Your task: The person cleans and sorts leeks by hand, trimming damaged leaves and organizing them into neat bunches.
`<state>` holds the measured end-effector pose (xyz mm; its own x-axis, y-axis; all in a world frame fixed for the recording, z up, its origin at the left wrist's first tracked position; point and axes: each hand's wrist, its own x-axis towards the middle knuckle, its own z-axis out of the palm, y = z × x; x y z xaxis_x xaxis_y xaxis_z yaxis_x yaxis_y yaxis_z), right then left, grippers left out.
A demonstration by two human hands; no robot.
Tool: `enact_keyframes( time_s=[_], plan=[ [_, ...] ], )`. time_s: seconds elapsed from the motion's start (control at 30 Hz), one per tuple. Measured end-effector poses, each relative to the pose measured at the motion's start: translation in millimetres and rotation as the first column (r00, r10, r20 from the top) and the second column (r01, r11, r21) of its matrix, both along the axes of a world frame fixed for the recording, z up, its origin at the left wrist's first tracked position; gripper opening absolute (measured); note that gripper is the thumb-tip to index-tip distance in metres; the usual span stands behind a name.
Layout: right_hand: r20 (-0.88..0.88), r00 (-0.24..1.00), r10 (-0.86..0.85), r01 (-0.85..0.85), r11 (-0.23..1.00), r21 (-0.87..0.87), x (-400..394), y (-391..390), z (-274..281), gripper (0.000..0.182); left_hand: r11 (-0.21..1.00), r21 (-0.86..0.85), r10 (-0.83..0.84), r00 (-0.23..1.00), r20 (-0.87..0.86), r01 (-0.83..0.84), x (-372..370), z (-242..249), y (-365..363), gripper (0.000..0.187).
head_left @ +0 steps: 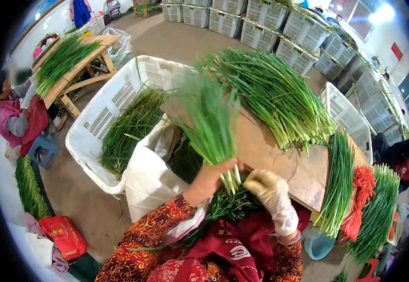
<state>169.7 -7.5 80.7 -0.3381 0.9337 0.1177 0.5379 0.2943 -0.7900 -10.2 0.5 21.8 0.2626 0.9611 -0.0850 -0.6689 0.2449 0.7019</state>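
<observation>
My bare left hand (210, 181) is closed round a bunch of garlic chives (212, 127), its pale cut ends pointing down towards me and its leaf tips blurred. Just right of those ends is my right hand (271, 195) in a whitish glove, fingers curled in; what they hold, if anything, is hidden. A wooden board (284, 164) lies beneath and beyond my hands. On it rests a big heap of chives (272, 94), and a smaller bundle (334, 188) lies along its right edge. Loose green leaves (232, 207) lie below my hands.
A white plastic crate (89, 122) with loose greens stands at left, a white sack (150, 174) over its edge. Red ties (364, 188) hang at right beside more chives (376, 211). Stacked crates (261, 35) line the back. A co-worker (19, 113) sits at far left.
</observation>
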Motion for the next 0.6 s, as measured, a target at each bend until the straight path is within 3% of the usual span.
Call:
enact_keyframes(
  time_s=[0.03,0.07,0.13,0.2,0.23,0.27,0.4,0.43,0.47,0.53,0.57,0.6],
  plan=[
    [-0.021,0.99,-0.142,0.142,0.99,-0.022,2.9,8.4,5.1,0.021,0.994,0.067,0.09,0.996,0.01,-0.09,-4.5,11.2,7.3,0.036],
    [0.097,0.972,-0.214,0.186,0.953,0.237,8.2,24.2,6.4,0.015,0.975,0.132,0.179,0.984,0.026,-0.181,-7.0,19.4,14.5,0.036],
    [0.117,0.947,-0.3,0.21,0.852,0.479,20.1,62.8,0.5,0.015,0.975,0.121,0.172,0.976,0.132,-0.189,-7.6,27.3,29.8,0.037],
    [0.333,0.798,-0.502,0.224,0.761,0.609,29.1,80.0,7.3,0.017,0.975,0.107,0.165,0.958,0.235,-0.194,-6.7,25.8,37.9,0.037],
    [0.33,0.799,-0.503,0.221,0.756,0.616,32.0,84.0,8.7,0.017,0.996,0.014,0.08,0.948,0.307,-0.089,-5.8,14.7,42.4,0.037],
    [0.37,0.78,-0.504,0.23,0.781,0.581,35.7,88.6,7.6,0.017,0.997,-0.072,0.005,0.923,0.384,0.025,-4.8,4.3,45.0,0.036],
    [0.533,0.703,-0.471,0.279,0.872,0.401,45.0,98.4,-8.6,0.019,0.984,-0.171,0.007,0.935,0.355,0.058,0.6,-12.4,32.1,0.026],
    [0.361,0.819,-0.446,0.308,0.873,0.378,36.3,85.7,1.0,0.024,0.981,-0.182,-0.003,0.941,0.34,0.069,1.9,-15.4,27.7,0.025],
    [0.365,0.822,-0.437,0.303,0.879,0.368,29.6,74.6,7.1,0.024,0.979,-0.189,-0.012,0.946,0.324,0.078,4.2,-17.7,24.9,0.024],
    [-0.065,0.965,-0.254,0.236,0.951,-0.2,17.8,50.9,7.9,0.028,0.976,-0.216,0.028,0.975,0.221,0.021,9.8,-18.9,17.7,0.023],
    [-0.291,0.922,-0.255,0.133,0.915,-0.381,10.0,39.6,0.8,0.031,0.971,-0.238,0.048,0.987,0.156,-0.01,12.7,-17.7,14.4,0.023],
    [-0.268,0.927,-0.262,0.127,0.893,-0.431,7.5,33.7,-8.7,0.029,0.966,-0.256,0.064,0.994,0.091,-0.039,16.2,-17.5,12.6,0.023]
  ],
)
